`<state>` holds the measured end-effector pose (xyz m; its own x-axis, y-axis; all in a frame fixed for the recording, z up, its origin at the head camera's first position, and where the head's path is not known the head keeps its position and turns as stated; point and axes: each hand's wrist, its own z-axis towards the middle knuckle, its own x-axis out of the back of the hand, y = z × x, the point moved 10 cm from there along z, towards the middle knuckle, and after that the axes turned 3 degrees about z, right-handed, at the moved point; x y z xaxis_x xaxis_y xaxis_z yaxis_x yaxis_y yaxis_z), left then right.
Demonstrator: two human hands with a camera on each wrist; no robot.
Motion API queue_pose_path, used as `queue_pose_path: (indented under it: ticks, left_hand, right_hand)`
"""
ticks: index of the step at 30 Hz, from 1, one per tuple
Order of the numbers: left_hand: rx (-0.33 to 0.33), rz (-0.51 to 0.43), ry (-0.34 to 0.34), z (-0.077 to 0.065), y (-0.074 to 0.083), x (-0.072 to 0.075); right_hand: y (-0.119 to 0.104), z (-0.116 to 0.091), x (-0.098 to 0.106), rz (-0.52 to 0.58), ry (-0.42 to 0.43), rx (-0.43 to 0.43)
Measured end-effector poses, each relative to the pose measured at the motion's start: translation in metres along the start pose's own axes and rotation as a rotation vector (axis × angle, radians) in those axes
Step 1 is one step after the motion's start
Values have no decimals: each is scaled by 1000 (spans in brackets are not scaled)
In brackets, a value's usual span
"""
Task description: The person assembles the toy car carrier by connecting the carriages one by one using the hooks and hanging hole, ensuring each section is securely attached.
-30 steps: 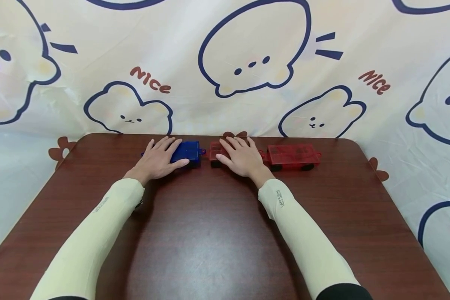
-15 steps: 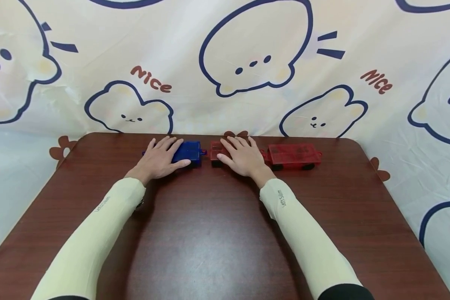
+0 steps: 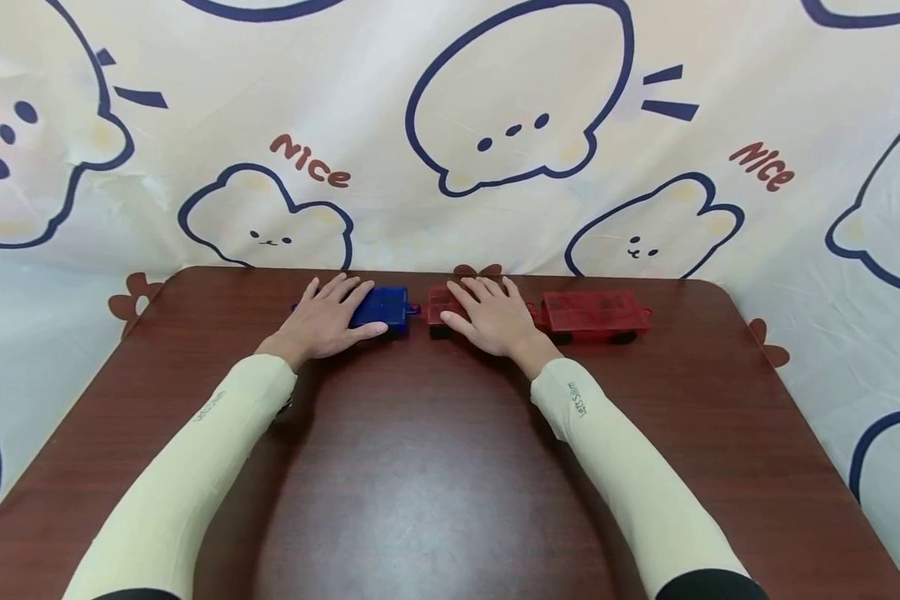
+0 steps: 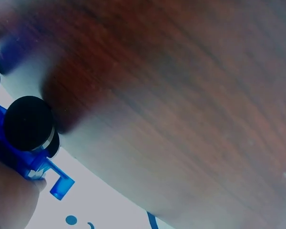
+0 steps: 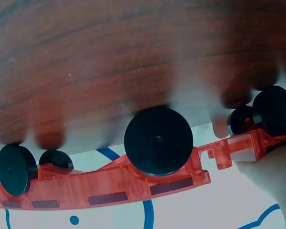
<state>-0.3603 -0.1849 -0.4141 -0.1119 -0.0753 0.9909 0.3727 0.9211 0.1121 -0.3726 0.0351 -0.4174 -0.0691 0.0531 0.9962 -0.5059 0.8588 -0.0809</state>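
My left hand (image 3: 321, 321) lies over a translucent blue toy car (image 3: 392, 308) near the table's back edge, fingers spread and straight. The car's left part is hidden beneath the hand. Its black wheel (image 4: 28, 124) and small hook (image 4: 62, 187) show in the left wrist view. Just to the right, my right hand (image 3: 498, 321) rests on a translucent red toy car (image 3: 440, 302), also with straight, spread fingers that cover most of it. A second red toy car (image 3: 596, 312) stands behind it in line, joined at its loop, and fills much of the right wrist view.
The dark brown wooden table (image 3: 397, 475) stretches from the cars toward the person. A pale cloth (image 3: 450, 225) with cartoon outlines hangs right behind the back edge and along both sides.
The head view has shifted slightly, so everything appears a little farther right. Both hands keep their places on the toy cars, and the small gap between blue and red looks the same.
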Motion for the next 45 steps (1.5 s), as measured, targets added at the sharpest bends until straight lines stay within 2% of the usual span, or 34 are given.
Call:
queue_pose_path:
  ticks: [12,19,23,38,45]
  left_hand:
    - [31,-23,-17,2,5,5]
    - [7,8,31,9,23,11]
    - [-3,-4,50,12,34,12]
    - [-8,-13,80,19,55,20]
    - [-30,-25,95,22,70,25]
  right_hand:
    - [-3,1,6,17,-50,-24]
    - [-13,-2,9,48,-8,21]
    - [-13,-6,15,42,18,29]
    - [5,-21,34,81,79,28]
    - [13,-30,44,115,123,21]
